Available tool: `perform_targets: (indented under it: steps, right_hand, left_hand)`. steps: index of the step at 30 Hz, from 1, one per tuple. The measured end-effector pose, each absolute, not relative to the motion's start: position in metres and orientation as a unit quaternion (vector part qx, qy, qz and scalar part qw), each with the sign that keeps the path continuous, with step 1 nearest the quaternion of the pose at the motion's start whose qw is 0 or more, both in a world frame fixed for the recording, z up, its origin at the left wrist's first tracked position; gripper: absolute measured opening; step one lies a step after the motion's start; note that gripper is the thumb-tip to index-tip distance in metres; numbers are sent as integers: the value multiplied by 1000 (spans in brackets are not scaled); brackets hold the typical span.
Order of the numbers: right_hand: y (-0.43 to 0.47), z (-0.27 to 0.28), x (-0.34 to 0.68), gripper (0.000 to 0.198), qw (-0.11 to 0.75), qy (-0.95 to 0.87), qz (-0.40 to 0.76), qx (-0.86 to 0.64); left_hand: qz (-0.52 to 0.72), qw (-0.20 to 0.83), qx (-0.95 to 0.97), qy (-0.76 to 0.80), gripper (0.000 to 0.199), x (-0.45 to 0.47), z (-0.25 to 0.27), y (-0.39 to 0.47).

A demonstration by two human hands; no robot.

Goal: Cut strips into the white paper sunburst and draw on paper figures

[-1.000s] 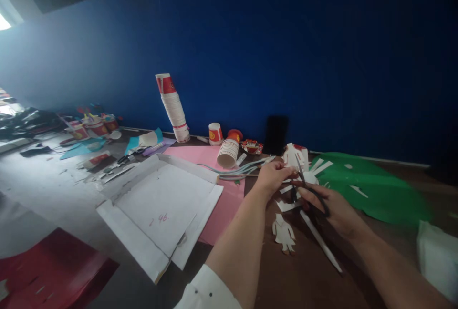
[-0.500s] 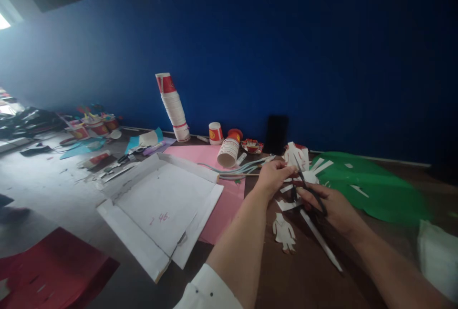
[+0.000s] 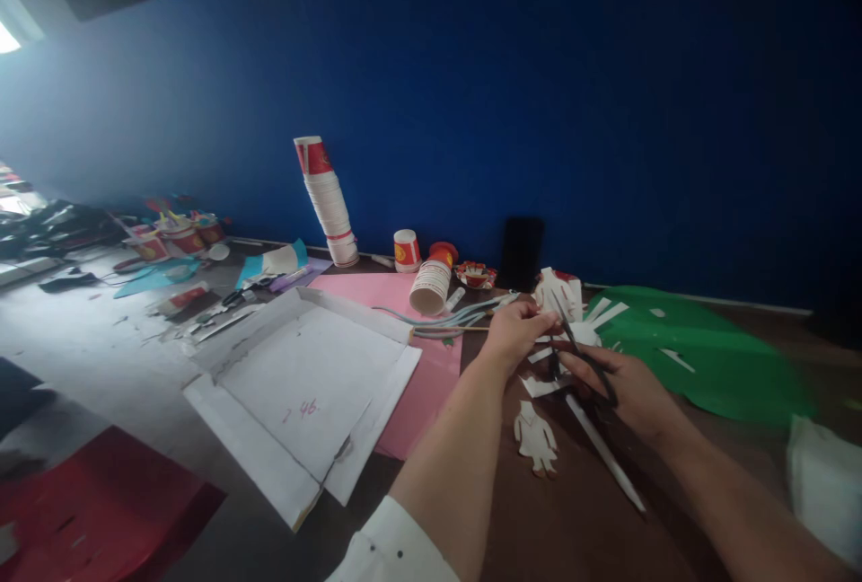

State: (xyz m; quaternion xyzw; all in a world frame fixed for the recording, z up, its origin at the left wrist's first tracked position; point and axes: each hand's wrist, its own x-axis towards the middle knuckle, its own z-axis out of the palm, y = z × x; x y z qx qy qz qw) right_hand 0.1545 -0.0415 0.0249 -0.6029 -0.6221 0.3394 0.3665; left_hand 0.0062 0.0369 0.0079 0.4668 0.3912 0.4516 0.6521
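Note:
In the head view my left hand (image 3: 517,332) pinches a small piece of white paper, mostly hidden by the fingertips. My right hand (image 3: 629,392) grips dark-handled scissors (image 3: 572,335), whose blades point up and to the left, close by my left fingertips. Below my hands lies a white paper cut-out figure (image 3: 536,440) with arms and legs. A long white strip (image 3: 606,456) runs diagonally under my right hand. White paper scraps (image 3: 540,387) lie around and beneath the fingers. Behind them is a larger white piece with red marks (image 3: 564,293).
To the left sits a shallow white cardboard tray (image 3: 303,366) on pink paper (image 3: 431,402). A tall leaning stack of paper cups (image 3: 327,205) stands near the blue wall. Green paper (image 3: 727,357) lies right, red card (image 3: 108,510) lower left, a black phone (image 3: 521,251) against the wall.
Almost nothing differs. My right hand and the scissors have shifted very slightly; my left hand keeps its pinch in the same place.

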Motion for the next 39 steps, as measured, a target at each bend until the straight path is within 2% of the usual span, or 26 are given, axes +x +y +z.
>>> perform_targets:
  steps: [7,14,21,39]
  right_hand:
    - [-40,27,156,45,361,-652,311,-590]
    - [-42,26,154,47,372,-645,312,-590]
    - [-38,21,160,40,359,-679,275,-578]
    - [-39,25,155,49,363,-659,283,-594]
  left_hand:
    - [454,642,471,398,16,5,12,35]
    - [462,658,456,382,22,6,13,34]
    - [466,667,454,362,28,6,8,37]
    - [463,693,426,352,32,5,12,33]
